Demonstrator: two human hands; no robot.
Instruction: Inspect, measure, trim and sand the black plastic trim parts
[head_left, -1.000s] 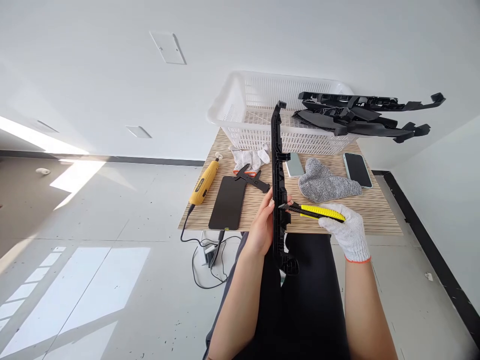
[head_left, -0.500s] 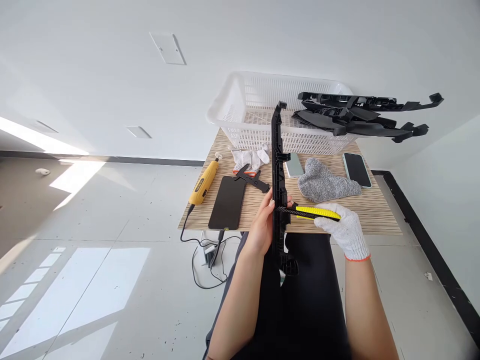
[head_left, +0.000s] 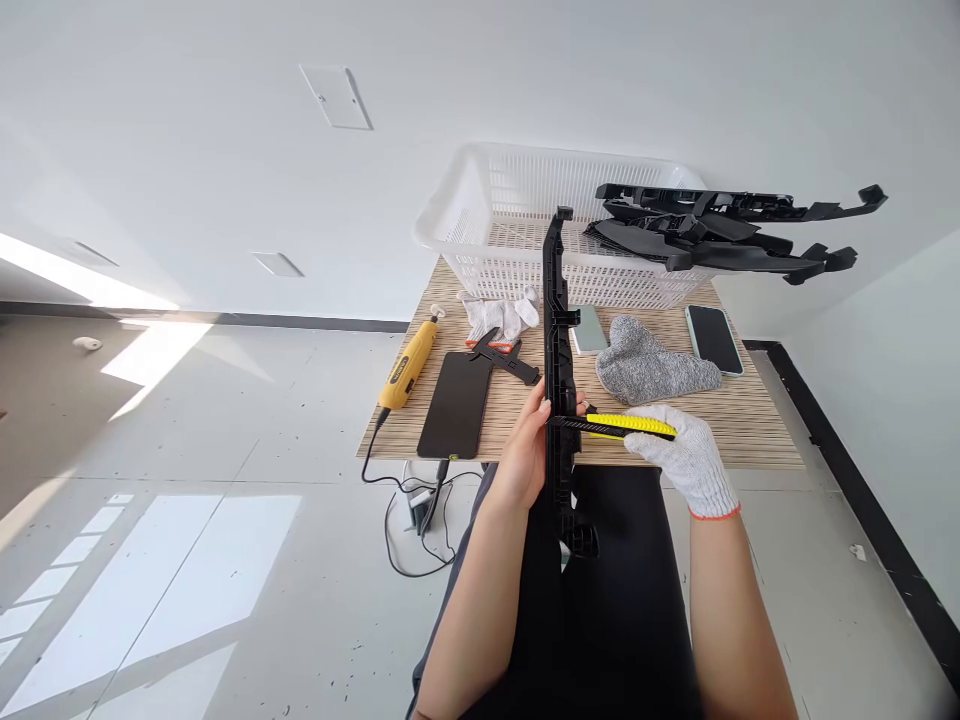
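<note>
Bare, my left hand (head_left: pixel 523 455) is wrapped round a long black plastic trim piece (head_left: pixel 556 350), held upright over the table's front edge. My right hand (head_left: pixel 686 455), in a white knitted glove with an orange cuff, grips a yellow and black utility knife (head_left: pixel 634 424). The knife points left, and its dark blade lies across the trim piece just beside my left fingers. Whether the edge is cutting into the plastic I cannot tell. Some of my left fingertips show on the far side of the piece.
On the wood-patterned table (head_left: pixel 750 440) lie a yellow corded rotary tool (head_left: pixel 409 365), a black tablet (head_left: pixel 454 405), a caliper (head_left: pixel 510 360), a white glove (head_left: pixel 499 315), a grey cloth (head_left: pixel 649 365) and a phone (head_left: pixel 714 340). Behind, a white basket (head_left: pixel 517 270) holds several black trim pieces (head_left: pixel 697 240).
The utility knife and my right hand have shifted slightly left, so the blade reaches a little further across the trim piece. The trim piece has barely moved.
</note>
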